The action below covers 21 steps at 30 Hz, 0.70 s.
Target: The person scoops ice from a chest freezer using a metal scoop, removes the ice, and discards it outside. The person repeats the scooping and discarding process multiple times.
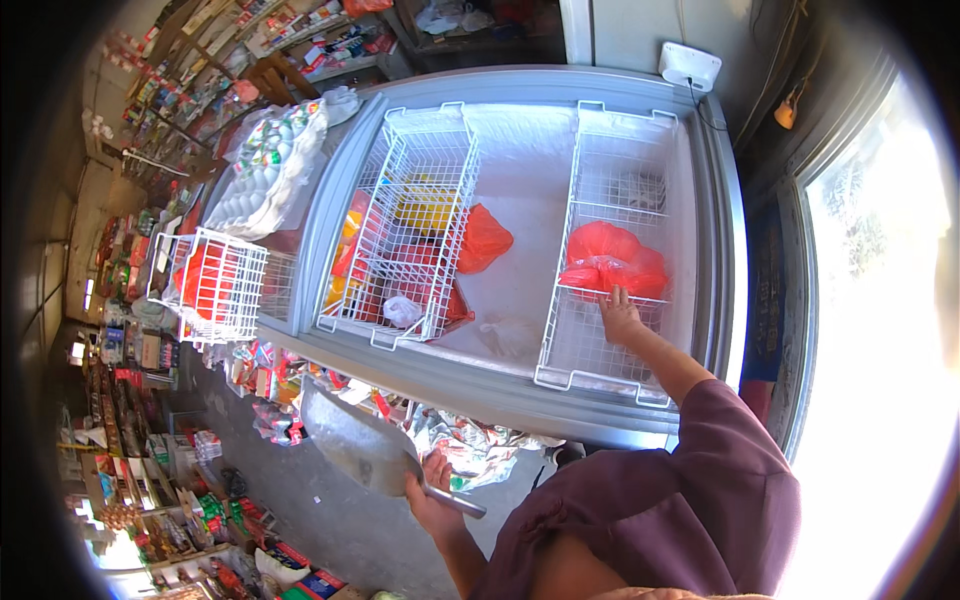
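My left hand [432, 500] grips the handle of a broad metal scoop [360, 445], held in front of the chest freezer. Frost or scratches whiten its bowl. Inside the freezer's right part, my right hand [621, 317] reaches out with its fingers stretched, at the near edge of a red plastic bag [612, 255]. The fingertips seem to touch the bag or the wire under it; I cannot tell which. That bag lies across a white wire basket [590, 345]. What it contains is hidden.
A second wire basket [400, 225] stands at the freezer's left, with yellow and red bags and a small white bag [402, 311]. Another red bag [484, 240] lies beside it. Egg trays [265, 170] and a smaller basket [222, 285] sit further left. Stocked shelves [120, 340] line the room.
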Each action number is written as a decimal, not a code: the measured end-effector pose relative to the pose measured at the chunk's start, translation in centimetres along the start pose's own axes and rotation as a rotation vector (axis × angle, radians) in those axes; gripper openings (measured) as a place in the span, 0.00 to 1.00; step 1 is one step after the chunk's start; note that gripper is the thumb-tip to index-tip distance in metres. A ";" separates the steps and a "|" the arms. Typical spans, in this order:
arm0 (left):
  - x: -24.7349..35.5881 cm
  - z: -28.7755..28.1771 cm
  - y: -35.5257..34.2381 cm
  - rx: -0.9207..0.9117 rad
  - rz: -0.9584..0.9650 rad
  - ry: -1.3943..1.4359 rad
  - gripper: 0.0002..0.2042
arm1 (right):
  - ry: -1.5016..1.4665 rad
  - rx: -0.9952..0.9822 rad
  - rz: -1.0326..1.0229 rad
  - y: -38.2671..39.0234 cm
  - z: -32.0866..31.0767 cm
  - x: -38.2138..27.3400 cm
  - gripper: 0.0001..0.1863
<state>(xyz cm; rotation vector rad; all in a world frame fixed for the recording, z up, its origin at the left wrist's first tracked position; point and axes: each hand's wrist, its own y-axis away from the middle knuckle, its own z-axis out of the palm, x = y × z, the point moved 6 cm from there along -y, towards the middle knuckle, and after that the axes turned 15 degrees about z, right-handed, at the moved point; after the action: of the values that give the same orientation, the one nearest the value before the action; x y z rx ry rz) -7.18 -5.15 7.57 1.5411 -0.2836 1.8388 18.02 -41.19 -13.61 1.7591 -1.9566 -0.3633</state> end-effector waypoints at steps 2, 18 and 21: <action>0.4 -2.5 1.1 0.005 0.070 -0.051 0.28 | -0.098 0.019 -0.018 1.9 -4.5 -0.4 0.34; 0.3 -9.4 5.0 0.017 0.066 -0.121 0.25 | -0.194 0.240 0.161 -0.4 -2.5 2.3 0.28; 0.6 -9.1 5.2 -0.025 0.084 -0.162 0.25 | -0.114 0.191 0.106 0.1 0.1 3.8 0.28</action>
<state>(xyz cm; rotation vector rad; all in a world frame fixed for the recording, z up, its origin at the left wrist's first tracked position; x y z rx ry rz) -17.48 -3.44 7.10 1.6864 -0.4508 1.7699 17.65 -44.93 -13.02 1.7750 -2.2197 -0.2528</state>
